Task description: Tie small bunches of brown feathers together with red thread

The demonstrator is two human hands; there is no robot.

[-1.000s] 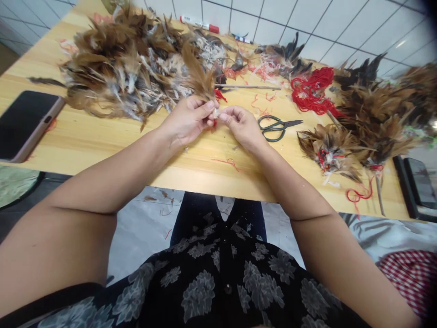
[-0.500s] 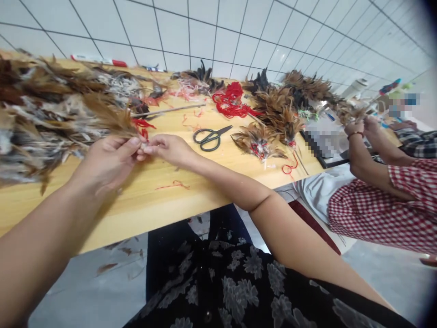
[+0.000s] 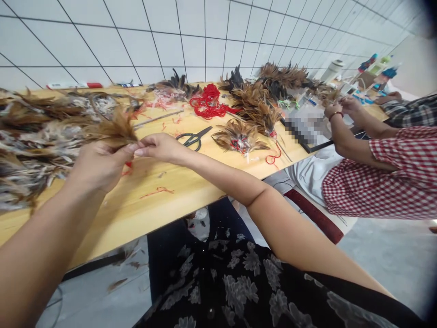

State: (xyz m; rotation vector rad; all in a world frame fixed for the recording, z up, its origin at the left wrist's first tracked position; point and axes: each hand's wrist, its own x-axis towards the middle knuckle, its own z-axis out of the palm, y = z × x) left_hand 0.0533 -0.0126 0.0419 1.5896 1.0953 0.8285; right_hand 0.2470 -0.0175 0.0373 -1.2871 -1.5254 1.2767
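"From the head view, where's the tuft being worked?"

"In the left hand point(image 3: 99, 161). Take the meeting fingertips as the dial's centre, 12 towards the tiled wall point(image 3: 191, 50). Thumb and forefinger pinch the brown feather tuft point(image 3: 116, 130), which fans out towards 11."

"And the right hand point(image 3: 162, 148)?"

"Thumb and forefinger pressed together at the tuft's base, by the left thumb. I can't tell whether anything's caught between them. A bit of red thread point(image 3: 127, 167) shows just below the left fingers."

"Which step is that, would you say?"

"Evening up the quill ends, I'd judge. The next move seems to call for a firm left pinch, so the feathers don't slip while the right fingertips work."

"What's around?"

"A feather heap point(image 3: 51, 136) at 9 o'clock, a stick point(image 3: 159, 119) between 1 and 2, red yarn point(image 3: 209, 104) at 2, and scissors point(image 3: 195, 139) at 3, with a tied feather bundle point(image 3: 239, 136) beyond them."

"Any brands, any writing?"

"Nothing I can read. The red-capped marker point(image 3: 75, 85) at 10 has print too small to make out."
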